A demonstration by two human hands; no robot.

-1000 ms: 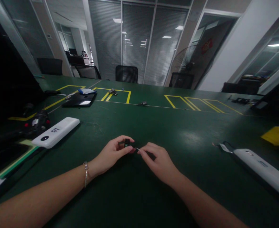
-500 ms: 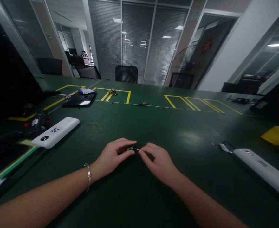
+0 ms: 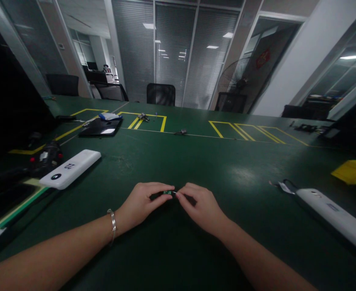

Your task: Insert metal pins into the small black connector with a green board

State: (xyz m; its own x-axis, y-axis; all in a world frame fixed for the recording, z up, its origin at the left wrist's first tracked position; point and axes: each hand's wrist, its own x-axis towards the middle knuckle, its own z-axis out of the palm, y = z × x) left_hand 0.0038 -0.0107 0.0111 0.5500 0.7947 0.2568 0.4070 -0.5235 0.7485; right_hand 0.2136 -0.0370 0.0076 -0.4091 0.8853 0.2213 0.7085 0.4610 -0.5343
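Note:
My left hand (image 3: 146, 200), a silver bracelet (image 3: 113, 224) at its wrist, pinches a small green circuit board (image 3: 167, 192) between thumb and fingers. Facing it, my right hand (image 3: 200, 206) is closed in a pinch on a thin, light-coloured piece (image 3: 174, 193) at the board's right end. Whether that piece is a connector or a wire end is too small to tell, and the fingertips partly cover it. Both hands are just above the near middle of the dark green table (image 3: 178, 161), their fingertips almost meeting.
A white power bank (image 3: 71, 169) marked 22 lies on the left, and a long white device (image 3: 332, 214) with a cable on the right. Further off are a black flat case (image 3: 100, 127), small metal parts (image 3: 143, 117), a dark small part (image 3: 181, 132) and a yellow object (image 3: 350, 171).
My left fingers have tilted slightly, so more of the green board shows. The gap between the board and my right fingertips looks a little smaller. Everything else stays put.

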